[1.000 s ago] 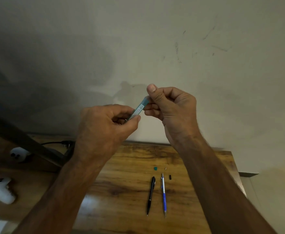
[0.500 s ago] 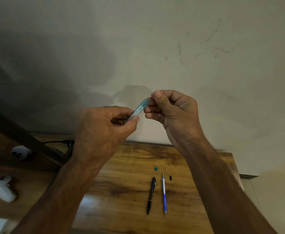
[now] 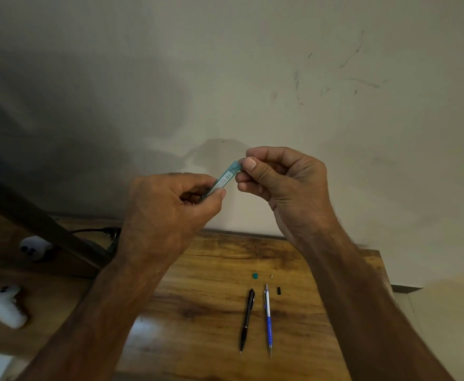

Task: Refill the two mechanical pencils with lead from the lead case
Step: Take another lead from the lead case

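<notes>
Both hands up in front of the wall, above the table (image 3: 203,276). Left hand (image 3: 167,213) pinches lower end of teal lead case (image 3: 225,178) btwn thumb & fingers; right hand (image 3: 283,182) pinches its upper end w/ thumb & forefinger. Case's long axis runs diagonal, lower-left to upper-right. Black pencil (image 3: 247,320) & blue pencil (image 3: 268,320) lie side by side on table, tips toward the person.

2 white controllers (image 3: 4,305) and a black cable (image 3: 93,231) lie at the wooden table's (image 3: 203,312) left.
</notes>
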